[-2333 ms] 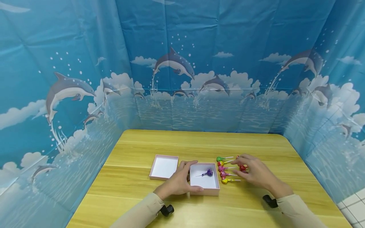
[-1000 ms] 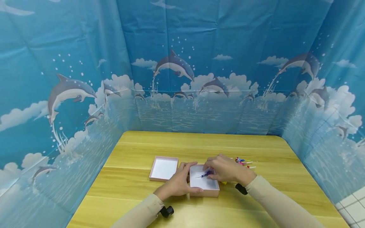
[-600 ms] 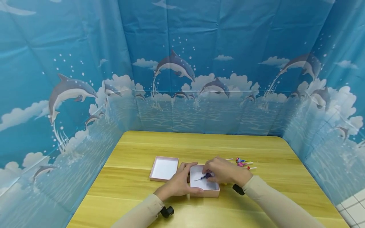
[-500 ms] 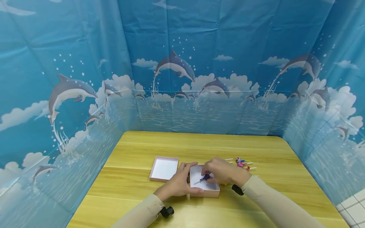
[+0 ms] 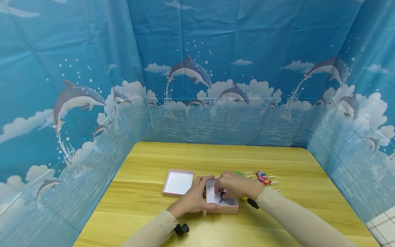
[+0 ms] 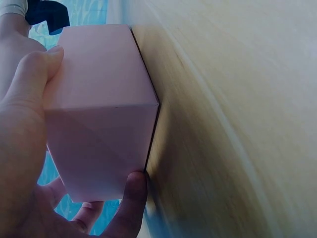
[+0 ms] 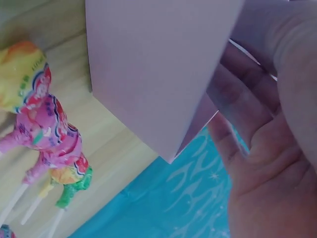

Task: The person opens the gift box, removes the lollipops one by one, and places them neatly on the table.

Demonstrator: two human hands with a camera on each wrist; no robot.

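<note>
— Progress?
— One purple lollipop (image 5: pixel 221 196) lies in the pink box (image 5: pixel 229 207); right hand (image 5: pixel 236 187) fingers curl over it, grip unclear. Left hand (image 5: pixel 194 199) clasps the box's near-left corner.
— Left?
— Several lollipops (image 5: pixel 261 177) lie right of the box.

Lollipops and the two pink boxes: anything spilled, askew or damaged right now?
Nothing stands out. The purple lollipop lies inside the box under the right hand; the left hand grips that box's corner. The other lollipops lie loose on the table; the second box sits flat.
</note>
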